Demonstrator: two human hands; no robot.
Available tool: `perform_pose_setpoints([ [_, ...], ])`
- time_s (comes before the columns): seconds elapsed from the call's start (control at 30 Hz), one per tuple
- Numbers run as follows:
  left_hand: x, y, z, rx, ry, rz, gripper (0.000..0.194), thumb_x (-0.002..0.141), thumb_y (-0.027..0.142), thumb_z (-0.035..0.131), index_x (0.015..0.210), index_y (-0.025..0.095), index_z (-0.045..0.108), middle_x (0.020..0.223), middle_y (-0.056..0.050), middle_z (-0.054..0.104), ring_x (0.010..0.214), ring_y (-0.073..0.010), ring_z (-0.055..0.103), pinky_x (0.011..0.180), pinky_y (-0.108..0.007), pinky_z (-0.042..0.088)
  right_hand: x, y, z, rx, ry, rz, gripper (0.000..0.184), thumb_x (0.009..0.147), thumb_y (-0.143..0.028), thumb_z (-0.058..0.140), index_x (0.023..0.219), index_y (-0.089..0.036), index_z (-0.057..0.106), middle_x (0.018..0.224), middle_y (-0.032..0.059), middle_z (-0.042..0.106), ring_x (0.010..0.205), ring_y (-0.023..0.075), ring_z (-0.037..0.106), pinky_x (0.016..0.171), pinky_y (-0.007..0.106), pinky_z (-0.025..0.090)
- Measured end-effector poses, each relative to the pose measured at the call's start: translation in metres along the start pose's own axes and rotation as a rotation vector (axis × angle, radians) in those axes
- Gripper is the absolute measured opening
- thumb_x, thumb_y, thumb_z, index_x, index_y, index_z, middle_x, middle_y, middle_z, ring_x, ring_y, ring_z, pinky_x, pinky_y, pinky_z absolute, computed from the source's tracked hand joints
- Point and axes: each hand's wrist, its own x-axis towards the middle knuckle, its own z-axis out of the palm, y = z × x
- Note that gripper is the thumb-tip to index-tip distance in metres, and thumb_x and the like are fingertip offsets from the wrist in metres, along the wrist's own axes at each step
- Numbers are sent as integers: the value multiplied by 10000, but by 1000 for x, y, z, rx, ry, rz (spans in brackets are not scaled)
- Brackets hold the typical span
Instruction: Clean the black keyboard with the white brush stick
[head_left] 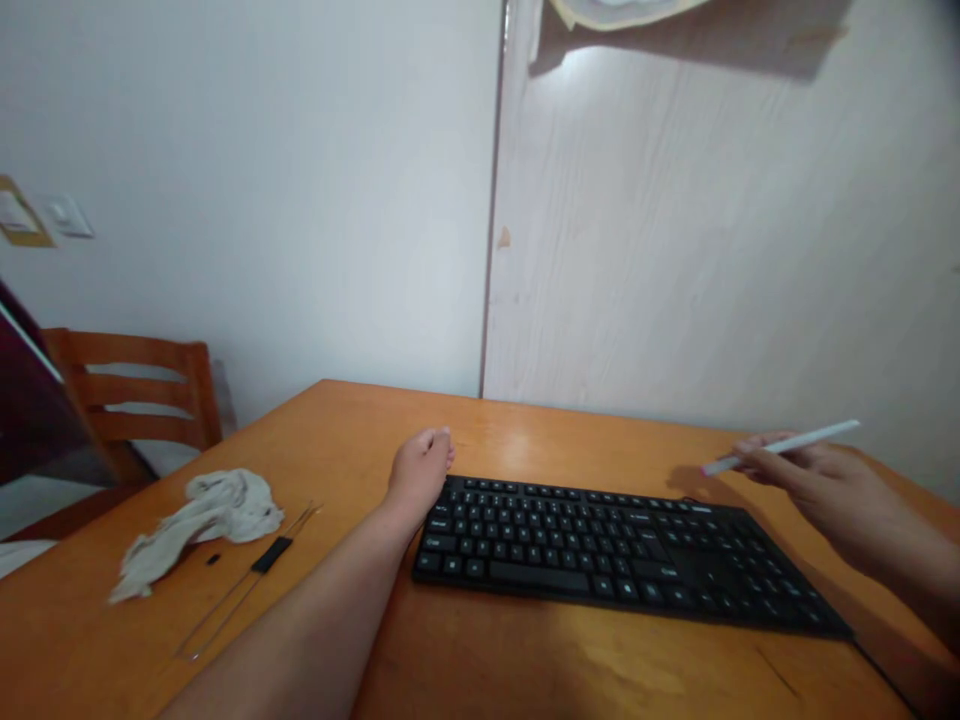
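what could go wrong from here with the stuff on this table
The pale stick in the right hand could slip and perhaps knock the keyboard nearby. The tiny black piece lies loose beside the crumpled cloth, so moving the cloth might sweep it away.

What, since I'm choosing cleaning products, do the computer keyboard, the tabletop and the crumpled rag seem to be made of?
Computer keyboard: probably plastic, mostly matte black, with molded-looking keys. Tabletop: seemingly wood or veneer, orange-brown and varnished, as its glossy reflections suggest. Crumpled rag: likely soft, matte fabric, judging by its limp folds; the fiber is unclear.
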Motion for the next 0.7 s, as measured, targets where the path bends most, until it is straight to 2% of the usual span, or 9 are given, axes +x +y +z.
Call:
perform_pose_setpoints([
  [0.17,1,-7,4,-49,19,-21,424,885,543,482,661,203,599,651,-25,647,621,-179,598,607,-283,433,-14,-44,29,12,-61,-65,370,753,-647,656,707,-291,748,822,89,736,857,322,649,806,441,497],
  [0.27,1,-7,4,-104,19,-32,417,879,542,494,662,202,598,650,-26,639,630,-180,599,618,-289,445,-24,-67,59,71,-143,-102,387,787,-634,643,801,-256,724,894,63,733,907,291,658,862,414,491],
  [0.37,2,-1,7,-180,1,-42,406,873,535,519,660,196,590,672,-37,638,673,-184,621,667,-298,475,-35,-87,93,177,-237,-114,389,807,-605,646,856,-223,696,846,54,719,847,255,665,828,390,497],
  [0.5,0,14,13,-328,-60,-64,428,885,580,500,765,185,613,816,-73,687,787,-188,672,766,-315,513,-52,-119,134,312,-380,-111,359,816,-589,651,787,-231,638,760,55,717,795,246,675,755,362,506],
  [0.6,-1,21,12,-504,-132,-168,502,863,663,504,818,175,616,872,-98,697,833,-199,688,842,-355,515,-62,-139,160,411,-537,-77,332,840,-565,642,858,-234,617,801,55,745,820,243,687,803,376,501],
  [0.7,0,22,4,-731,-219,-324,575,860,720,462,845,166,614,925,-125,701,907,-219,692,927,-397,493,-65,-150,180,415,-579,-96,337,860,-558,621,870,-221,626,828,59,750,820,230,676,810,366,488],
])
